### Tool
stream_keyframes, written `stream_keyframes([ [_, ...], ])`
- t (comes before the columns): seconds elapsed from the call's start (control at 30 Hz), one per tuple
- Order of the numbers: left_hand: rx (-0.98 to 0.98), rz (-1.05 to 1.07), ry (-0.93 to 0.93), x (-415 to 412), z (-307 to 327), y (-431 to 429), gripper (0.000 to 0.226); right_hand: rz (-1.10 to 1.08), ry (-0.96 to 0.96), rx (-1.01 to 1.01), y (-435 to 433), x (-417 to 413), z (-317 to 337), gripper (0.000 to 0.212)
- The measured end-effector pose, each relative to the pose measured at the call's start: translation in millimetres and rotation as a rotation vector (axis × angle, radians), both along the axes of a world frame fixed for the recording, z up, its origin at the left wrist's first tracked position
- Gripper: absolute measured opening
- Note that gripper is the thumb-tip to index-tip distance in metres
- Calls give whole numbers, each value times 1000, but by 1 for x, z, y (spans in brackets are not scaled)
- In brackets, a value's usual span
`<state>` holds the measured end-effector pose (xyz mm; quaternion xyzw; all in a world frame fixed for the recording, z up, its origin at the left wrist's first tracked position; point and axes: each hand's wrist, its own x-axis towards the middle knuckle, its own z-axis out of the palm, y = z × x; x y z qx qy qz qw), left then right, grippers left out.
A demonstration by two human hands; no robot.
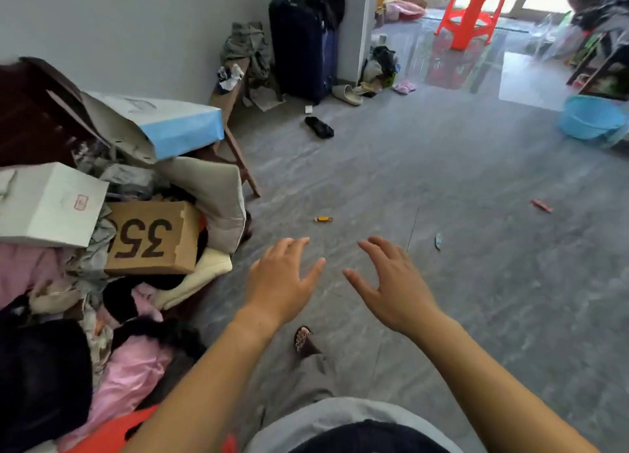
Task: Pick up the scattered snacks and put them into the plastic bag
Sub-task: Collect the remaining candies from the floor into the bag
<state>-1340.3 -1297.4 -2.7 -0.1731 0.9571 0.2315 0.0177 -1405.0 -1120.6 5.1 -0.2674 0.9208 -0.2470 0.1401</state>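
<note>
Three wrapped snacks lie on the grey floor. An orange candy [323, 218] rests just beyond my fingertips, a small blue packet [438, 241] lies to the right of my right hand, and a red stick snack [541, 206] lies farther right. My left hand [280, 280] and my right hand [391, 282] are both held out palm down above the floor, fingers spread, holding nothing. No plastic bag for the snacks can be made out near my hands.
A heap of clothes, paper bags and a cardboard shoe box [153, 238] fills the left side. A dark suitcase [303, 44] stands at the back wall, a red stool [471, 10] beyond it, a blue basin [592, 120] at right. A black object [319, 127] lies on the floor.
</note>
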Motion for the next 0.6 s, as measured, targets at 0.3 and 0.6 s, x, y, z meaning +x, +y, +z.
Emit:
stream_keyframes([
  [0.3, 44, -101, -138, -188, -15, -96, 57, -217, -52, -33, -63, -165, 6, 64],
  [0.6, -50, -63, -156, -353, -35, -134, 71, -109, -104, 12, -107, -365, -33, 63],
])
